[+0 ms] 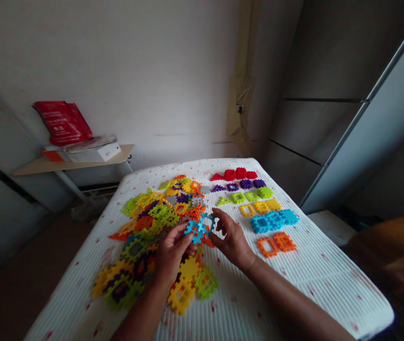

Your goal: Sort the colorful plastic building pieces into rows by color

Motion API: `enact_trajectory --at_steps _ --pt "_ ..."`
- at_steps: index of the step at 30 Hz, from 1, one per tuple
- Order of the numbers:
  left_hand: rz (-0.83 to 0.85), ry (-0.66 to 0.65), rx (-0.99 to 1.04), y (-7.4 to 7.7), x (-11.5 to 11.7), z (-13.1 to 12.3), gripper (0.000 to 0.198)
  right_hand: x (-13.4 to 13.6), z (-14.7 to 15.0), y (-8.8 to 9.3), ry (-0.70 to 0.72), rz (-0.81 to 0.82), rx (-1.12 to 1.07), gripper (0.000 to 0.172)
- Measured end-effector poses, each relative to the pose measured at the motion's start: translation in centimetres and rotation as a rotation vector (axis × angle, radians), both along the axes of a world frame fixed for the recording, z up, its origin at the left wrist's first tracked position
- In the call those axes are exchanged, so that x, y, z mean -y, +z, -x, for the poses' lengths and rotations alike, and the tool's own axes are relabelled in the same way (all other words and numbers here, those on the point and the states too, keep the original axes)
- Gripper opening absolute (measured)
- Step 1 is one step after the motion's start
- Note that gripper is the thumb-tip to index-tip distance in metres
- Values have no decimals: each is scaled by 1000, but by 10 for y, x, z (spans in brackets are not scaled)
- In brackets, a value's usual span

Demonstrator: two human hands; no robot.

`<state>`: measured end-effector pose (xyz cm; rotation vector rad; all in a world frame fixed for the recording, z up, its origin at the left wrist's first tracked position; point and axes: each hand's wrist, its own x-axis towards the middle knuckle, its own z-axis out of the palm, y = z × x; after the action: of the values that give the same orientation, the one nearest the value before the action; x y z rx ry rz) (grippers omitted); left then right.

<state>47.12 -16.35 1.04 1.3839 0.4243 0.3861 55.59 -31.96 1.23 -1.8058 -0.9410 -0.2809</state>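
Note:
My left hand (174,248) pinches a blue toothed plastic tile with a window grid (194,230). At its right, my right hand (231,237) grips the edge of a blue open-frame tile (202,221). The two blue tiles touch or overlap above the pile; whether they are interlocked I cannot tell. Beneath and left of my hands lies a mixed pile of toothed tiles (159,217) in yellow, green, orange, purple and grey. A yellow tile (181,294) and a green window tile (206,282) lie at its near end.
Rows sorted by colour lie to the right: red (241,173), purple (246,183), green (238,197), yellow (261,207), blue (275,220) and orange (284,241). A ribbed white cover (316,284) is under everything. A side table (33,166) holds red packages (61,123).

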Motion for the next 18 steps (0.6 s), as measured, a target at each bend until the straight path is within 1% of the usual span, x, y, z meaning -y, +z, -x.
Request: enact_trajectory --at_steps 5,7,9,11,13,15,18 --pt "-4 9 -12 3 1 1 56 3 1 0 25 48 35 62" --pt "-14 7 -18 2 0 1 58 9 0 3 64 108 80 64" --pt "-17 4 -17 -1 -2 1 61 21 -4 9 122 202 117 66" --pt "-19 1 -17 -5 -5 1 62 40 -14 16 182 306 142 70" --pt "-27 -4 -24 -7 -6 0 64 64 -28 24 203 380 164 73" --pt "-40 -10 -39 -8 -7 -1 66 90 -46 31 167 437 167 72" --pt "-46 -16 -50 -9 -6 -1 69 124 -71 39 62 558 144 66"
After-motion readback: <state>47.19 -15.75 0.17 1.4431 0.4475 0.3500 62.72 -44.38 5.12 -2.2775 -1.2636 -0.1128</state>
